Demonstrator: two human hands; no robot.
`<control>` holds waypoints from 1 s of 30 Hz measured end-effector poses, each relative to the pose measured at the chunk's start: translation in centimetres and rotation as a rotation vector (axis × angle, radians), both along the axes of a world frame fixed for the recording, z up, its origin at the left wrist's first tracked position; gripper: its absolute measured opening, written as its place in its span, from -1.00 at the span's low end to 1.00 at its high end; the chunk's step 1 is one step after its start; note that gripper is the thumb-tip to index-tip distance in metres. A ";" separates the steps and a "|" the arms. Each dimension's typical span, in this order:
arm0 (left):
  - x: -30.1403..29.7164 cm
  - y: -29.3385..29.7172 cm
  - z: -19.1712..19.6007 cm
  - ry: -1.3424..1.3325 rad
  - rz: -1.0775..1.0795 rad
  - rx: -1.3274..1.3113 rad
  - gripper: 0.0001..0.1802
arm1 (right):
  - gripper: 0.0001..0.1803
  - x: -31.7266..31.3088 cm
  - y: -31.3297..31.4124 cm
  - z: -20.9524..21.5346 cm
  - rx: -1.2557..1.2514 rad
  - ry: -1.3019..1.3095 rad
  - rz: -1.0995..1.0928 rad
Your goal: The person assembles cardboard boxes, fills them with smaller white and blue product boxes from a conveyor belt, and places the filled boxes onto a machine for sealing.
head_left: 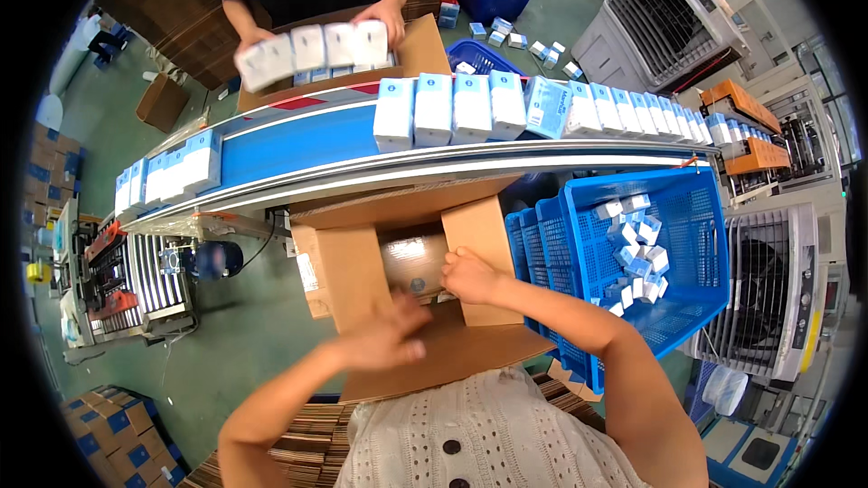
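An open cardboard box (353, 271) stands in front of me, its flaps folded outward. Deep inside, a brown surface with a pale label shows. My right hand (472, 276) has its fingers curled over the inner edge of the right flap (479, 230). Over the left side of the near flap (452, 352) hovers my left hand (384, 334), smeared by motion, with thumb and fingers apart and nothing seen in it. Just beyond the box, small white and blue cartons (434, 110) stand in a row on the blue conveyor belt (298, 140).
Across the belt, a person's hands (384, 18) hold a row of white cartons over another cardboard box (420, 45). At my right stand nested blue crates (696, 244), the top one with loose cartons. Flattened cardboard (298, 438) lies stacked near my body.
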State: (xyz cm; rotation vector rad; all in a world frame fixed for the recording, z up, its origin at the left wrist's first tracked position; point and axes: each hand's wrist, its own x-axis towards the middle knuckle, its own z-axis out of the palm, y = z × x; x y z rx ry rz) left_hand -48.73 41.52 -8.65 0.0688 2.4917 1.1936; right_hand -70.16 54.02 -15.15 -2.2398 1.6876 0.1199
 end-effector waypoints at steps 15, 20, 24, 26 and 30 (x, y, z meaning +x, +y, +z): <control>2.4 -3.4 0.9 0.176 0.609 -0.595 -0.28 | -0.68 -3.4 -3.2 9.5 -0.112 -1.196 -0.912; 15.6 -12.7 -5.4 0.226 1.046 -0.382 -0.38 | -0.51 -4.9 -1.5 -11.0 0.079 -0.232 -1.202; 19.9 -12.5 -4.3 -0.010 1.414 0.582 -0.40 | -0.57 1.2 -2.2 -8.0 0.380 -1.560 -1.358; 17.8 -11.9 -2.4 -0.127 1.410 0.993 -0.41 | -0.53 -0.9 0.0 -0.1 0.315 -1.937 -1.008; 16.2 -10.8 -12.7 -0.159 1.353 1.601 -0.39 | -0.40 -0.2 1.1 16.0 0.082 -1.726 -0.834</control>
